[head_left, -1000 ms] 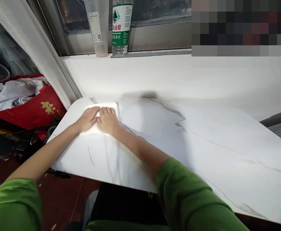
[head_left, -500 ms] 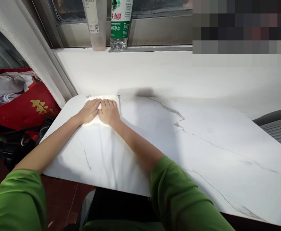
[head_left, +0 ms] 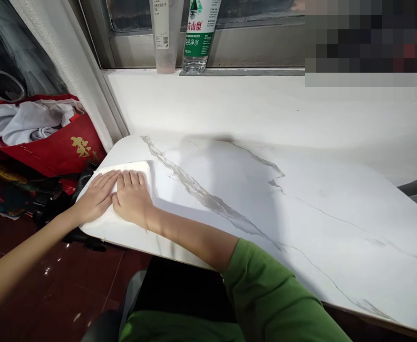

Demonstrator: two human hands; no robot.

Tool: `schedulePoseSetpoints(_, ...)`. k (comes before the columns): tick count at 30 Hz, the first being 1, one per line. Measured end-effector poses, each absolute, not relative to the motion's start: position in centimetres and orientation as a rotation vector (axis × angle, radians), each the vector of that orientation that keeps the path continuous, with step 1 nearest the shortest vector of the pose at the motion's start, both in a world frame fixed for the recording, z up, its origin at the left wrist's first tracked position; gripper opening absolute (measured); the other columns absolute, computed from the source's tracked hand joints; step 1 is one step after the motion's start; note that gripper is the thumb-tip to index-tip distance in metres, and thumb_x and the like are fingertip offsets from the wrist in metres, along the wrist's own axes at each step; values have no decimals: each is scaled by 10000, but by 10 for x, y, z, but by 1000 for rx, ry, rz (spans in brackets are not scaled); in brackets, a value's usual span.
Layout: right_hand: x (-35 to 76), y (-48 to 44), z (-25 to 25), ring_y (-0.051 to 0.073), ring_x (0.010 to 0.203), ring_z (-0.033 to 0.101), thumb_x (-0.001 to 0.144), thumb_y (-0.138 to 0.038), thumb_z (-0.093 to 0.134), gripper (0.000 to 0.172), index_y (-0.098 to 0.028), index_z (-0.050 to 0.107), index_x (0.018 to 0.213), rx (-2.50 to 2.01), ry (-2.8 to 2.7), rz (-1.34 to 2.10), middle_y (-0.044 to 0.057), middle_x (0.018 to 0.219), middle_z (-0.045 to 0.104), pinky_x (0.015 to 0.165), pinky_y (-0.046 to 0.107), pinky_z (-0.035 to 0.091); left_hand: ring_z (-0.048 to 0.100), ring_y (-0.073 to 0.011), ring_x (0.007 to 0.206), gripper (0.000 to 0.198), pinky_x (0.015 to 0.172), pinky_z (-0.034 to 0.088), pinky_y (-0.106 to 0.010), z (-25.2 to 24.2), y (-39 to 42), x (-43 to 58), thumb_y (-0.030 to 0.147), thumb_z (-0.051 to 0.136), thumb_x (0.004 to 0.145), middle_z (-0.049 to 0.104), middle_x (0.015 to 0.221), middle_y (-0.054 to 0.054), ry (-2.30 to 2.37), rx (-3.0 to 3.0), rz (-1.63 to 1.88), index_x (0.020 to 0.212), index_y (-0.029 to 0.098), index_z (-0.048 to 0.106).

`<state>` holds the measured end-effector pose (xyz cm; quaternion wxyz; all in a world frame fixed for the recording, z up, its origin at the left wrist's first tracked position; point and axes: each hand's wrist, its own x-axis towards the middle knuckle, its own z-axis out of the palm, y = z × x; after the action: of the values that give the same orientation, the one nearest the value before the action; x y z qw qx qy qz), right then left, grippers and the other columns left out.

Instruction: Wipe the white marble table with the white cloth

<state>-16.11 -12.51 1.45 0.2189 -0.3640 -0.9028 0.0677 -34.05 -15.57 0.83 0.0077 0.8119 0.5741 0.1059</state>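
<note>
Near the left end of a white marble-patterned table (head_left: 322, 199) lies a flat, folded white cloth (head_left: 144, 167). My left hand (head_left: 96, 197) rests flat on its left part, fingers stretched out. On the right part my right hand (head_left: 133, 197) presses down, its fingers extended away from me. The two hands touch or nearly touch at the thumbs. Both palms cover much of the cloth, so its middle is hidden.
On the window sill stand a tall clear plastic cup (head_left: 166, 52) and a water bottle (head_left: 197, 45) with a green-and-white label. A red bag (head_left: 65, 152) holding pale fabric sits left of the table, beside a white curtain (head_left: 69, 61). Below is a dark red tiled floor.
Both hands and the white cloth have moved from the table's back edge towards me and to the left. A grey marble streak now shows. The view has shifted left.
</note>
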Motion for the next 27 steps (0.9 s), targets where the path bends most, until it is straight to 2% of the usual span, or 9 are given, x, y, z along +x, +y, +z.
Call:
schedulePoseSetpoints(7,-172,-53,11,332,1237,491,938,-243,424,478,0,538,1334,-1084,-2456,181,215,1351,585,1105,466,310,344,-305,1447,621,1209,235,-493,14,-74,-340,369,274,944,393,1555,-175,1804,2501,258,1492,87,352)
schedulePoseSetpoints(11,-172,8,7,330,1227,491,948,-213,398,440,0,542,1305,-1189,-2417,185,218,1313,597,1090,457,298,381,-285,1421,572,1195,267,-467,12,-2,-331,312,313,921,441,1533,-130,1773,2519,300,1456,134,411)
schedulePoseSetpoints(15,-162,46,-1,316,1221,502,950,-167,375,406,-21,556,1283,-1224,-2360,146,212,1304,606,1083,439,294,391,-276,1413,560,1193,271,-443,9,42,-314,283,315,921,455,1520,-142,1771,2519,320,1437,104,435)
schedulePoseSetpoints(22,-147,43,0,295,1244,495,950,-142,354,429,-22,553,1312,-1220,-2376,151,177,1321,608,1108,407,279,356,-279,1440,566,1202,241,-469,4,35,-300,278,293,943,423,1545,-139,1843,2481,330,1473,110,401)
schedulePoseSetpoints(27,-123,6,0,303,1248,501,938,-139,370,424,-16,565,1294,-1200,-2385,107,204,1329,609,1115,442,296,319,-285,1463,580,1214,200,-499,6,-7,-275,281,285,955,374,1574,-159,1853,2464,291,1496,90,365)
